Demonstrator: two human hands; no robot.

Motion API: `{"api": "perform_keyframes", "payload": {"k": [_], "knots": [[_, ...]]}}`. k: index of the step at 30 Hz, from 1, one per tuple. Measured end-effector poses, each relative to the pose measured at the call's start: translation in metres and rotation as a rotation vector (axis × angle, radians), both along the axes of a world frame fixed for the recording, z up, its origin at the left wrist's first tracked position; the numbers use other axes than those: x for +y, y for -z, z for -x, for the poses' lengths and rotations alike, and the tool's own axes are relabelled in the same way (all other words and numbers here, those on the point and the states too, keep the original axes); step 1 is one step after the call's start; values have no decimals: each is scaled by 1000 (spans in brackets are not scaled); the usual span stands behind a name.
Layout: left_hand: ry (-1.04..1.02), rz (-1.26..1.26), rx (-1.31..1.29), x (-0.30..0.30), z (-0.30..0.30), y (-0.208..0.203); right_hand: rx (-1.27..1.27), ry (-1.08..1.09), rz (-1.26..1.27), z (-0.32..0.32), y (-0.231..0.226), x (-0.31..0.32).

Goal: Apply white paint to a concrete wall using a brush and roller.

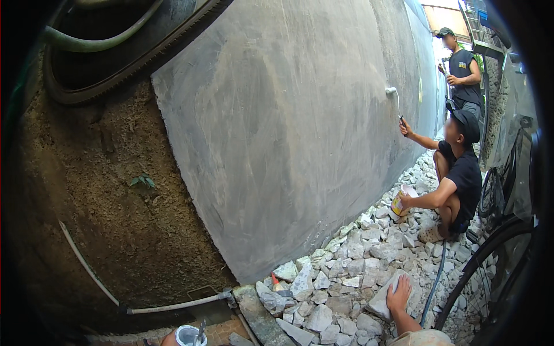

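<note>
Close by a white-rimmed tub point(186, 336) at the lower edge, left of pale rubble point(346, 288).
Shows only part of the left hand point(169, 339), just left of tub; cannot tell fingers as grasping or released.

Left hand point(169, 339) low — barely showing.

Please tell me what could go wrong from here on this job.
The loose stones could shift under the crouching co-worker and upset that person's balance. The blue hose running over the stones might trip someone. The open white tub at the picture's lower edge, with a tool sticking out of it, could spill if knocked.
</note>
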State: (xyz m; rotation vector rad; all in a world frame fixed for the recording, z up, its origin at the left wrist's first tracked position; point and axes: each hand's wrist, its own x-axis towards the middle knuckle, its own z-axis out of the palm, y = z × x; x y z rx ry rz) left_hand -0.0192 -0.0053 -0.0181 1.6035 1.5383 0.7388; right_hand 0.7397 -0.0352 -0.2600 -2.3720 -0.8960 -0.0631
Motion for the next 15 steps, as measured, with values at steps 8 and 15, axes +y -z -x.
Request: {"api": "perform_keyframes", "payload": {"k": [8,15], "knots": [[-57,58,-53,0,1,3,-20,-6,16,0,2,0],[-53,28,-75,-4,-5,-4,-17,10,14,1,0,1]]}}
